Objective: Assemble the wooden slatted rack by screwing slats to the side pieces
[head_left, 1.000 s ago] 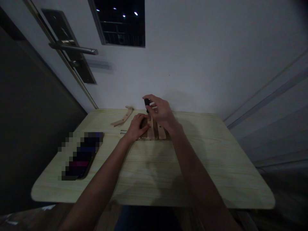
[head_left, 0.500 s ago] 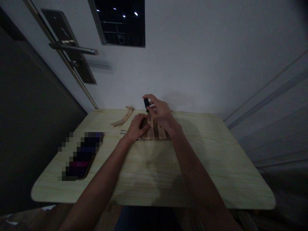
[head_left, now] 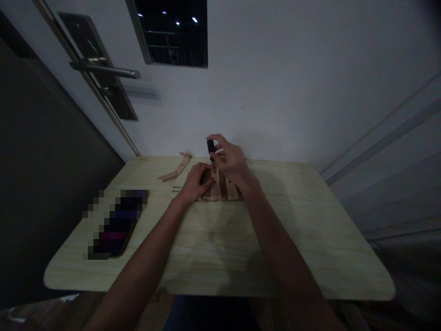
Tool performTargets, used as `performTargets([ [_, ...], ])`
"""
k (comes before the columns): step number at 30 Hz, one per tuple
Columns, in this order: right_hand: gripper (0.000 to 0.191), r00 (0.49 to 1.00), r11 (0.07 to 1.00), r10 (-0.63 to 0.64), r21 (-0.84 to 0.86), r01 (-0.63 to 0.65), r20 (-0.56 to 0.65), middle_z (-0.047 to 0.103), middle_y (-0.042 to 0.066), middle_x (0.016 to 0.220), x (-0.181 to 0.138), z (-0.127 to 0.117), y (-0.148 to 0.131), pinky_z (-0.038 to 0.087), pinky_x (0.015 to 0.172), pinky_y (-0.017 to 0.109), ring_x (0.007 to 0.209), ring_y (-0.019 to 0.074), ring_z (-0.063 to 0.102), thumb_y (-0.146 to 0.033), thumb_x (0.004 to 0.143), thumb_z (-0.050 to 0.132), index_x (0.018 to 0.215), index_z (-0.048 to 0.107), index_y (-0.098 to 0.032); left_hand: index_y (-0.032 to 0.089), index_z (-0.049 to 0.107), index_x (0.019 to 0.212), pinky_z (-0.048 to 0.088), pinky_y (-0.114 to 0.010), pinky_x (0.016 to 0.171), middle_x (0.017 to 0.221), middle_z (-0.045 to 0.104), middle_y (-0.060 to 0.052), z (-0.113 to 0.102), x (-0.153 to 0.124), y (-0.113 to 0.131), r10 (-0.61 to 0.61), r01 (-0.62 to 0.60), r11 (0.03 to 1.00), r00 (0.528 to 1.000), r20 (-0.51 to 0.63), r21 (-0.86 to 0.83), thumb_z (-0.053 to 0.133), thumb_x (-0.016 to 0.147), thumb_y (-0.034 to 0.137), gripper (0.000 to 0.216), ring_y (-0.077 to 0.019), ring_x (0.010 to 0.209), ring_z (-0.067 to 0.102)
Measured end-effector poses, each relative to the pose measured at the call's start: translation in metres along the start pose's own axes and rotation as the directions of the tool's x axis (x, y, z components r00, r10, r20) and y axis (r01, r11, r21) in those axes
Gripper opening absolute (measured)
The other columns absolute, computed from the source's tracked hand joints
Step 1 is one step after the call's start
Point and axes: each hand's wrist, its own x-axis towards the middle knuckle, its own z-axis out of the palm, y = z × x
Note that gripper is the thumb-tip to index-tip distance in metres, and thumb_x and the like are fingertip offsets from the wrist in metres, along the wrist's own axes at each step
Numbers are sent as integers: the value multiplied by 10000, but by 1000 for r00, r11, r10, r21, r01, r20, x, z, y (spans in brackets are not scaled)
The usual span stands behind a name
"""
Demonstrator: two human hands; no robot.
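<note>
My right hand (head_left: pixel 231 161) is closed around a black-handled screwdriver (head_left: pixel 210 147), held nearly upright. Its shaft points down at a pale wooden strip (head_left: pixel 216 191), and the tip is too dark to make out. My left hand (head_left: pixel 196 181) steadies the same strip, its thumb on the near part and its fingers curled by the screwdriver's shaft. The strip rests across a darker brown, shiny flat piece (head_left: pixel 204 198). Beside it lies a second pale strip (head_left: pixel 231 191), partly covered by my right hand and wrist.
On the light wood-grain table (head_left: pixel 292 257) a bent wooden piece (head_left: pixel 177 170) lies back left. Two thin metal pieces (head_left: pixel 177 189) are left of my left hand. A phone (head_left: pixel 119 225) lies further left. Behind the table stands a white door with a lever handle (head_left: pixel 110 70).
The screwdriver's handle and my right hand have shifted very slightly to the right, the handle standing a little straighter. My left hand and the wooden strips keep their places.
</note>
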Motion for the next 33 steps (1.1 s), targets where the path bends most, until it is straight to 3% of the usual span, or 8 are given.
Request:
performTargets([
  [9, 461, 999, 999, 28, -36, -27, 26, 685, 82, 1023, -2, 2, -2, 579, 793, 346, 862, 199, 685, -198, 906, 431, 1366, 470, -188, 184, 564, 1088, 426, -456, 1004, 1143, 606, -105, -1, 1, 2, -24, 24, 1000, 1000, 18, 8, 551, 848, 355, 295, -280, 1099, 537],
  [26, 439, 999, 996, -31, -82, 32, 14, 679, 54, 976, -4, -2, -3, 555, 753, 316, 826, 197, 675, -176, 880, 472, 1316, 500, -220, 195, 564, 1085, 433, -445, 984, 1131, 608, -95, -2, 0, 4, -27, 27, 999, 999, 21, 19, 545, 848, 355, 286, -274, 1085, 542],
  [33, 387, 999, 997, -34, -69, 33, -25, 674, 56, 1014, -2, 1, -1, 565, 754, 348, 816, 186, 668, -160, 899, 393, 1271, 478, -222, 199, 569, 1098, 421, -442, 1001, 1154, 605, -93, -1, 0, 1, -33, 33, 999, 999, 23, -1, 561, 846, 349, 293, -271, 1097, 536],
])
